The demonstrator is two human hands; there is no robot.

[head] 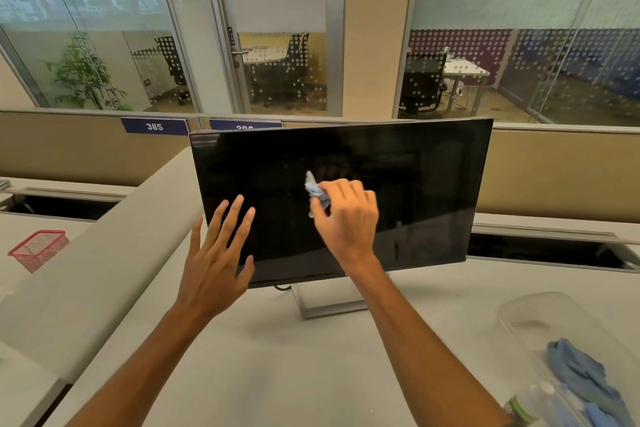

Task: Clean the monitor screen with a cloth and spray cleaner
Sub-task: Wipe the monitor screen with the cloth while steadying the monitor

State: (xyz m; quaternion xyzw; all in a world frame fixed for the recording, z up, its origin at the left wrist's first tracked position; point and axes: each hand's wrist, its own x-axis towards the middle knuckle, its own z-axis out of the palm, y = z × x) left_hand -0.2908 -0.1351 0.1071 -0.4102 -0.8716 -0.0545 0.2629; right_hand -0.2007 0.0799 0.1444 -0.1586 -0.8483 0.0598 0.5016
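Both forearms and hands [346, 215] bare, no sleeves showing.

Black monitor [398, 184] upright on stand, blue cloth [316, 191] bunched vs screen ctr

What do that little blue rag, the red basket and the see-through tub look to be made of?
Blue rag: soft woven or microfibre cloth, matte; it bunches and creases in the right hand.
Red basket: wire mesh, probably painted metal; a fine see-through grid shows.
Tub: clear plastic, glossy; more blue cloths show through its wall.
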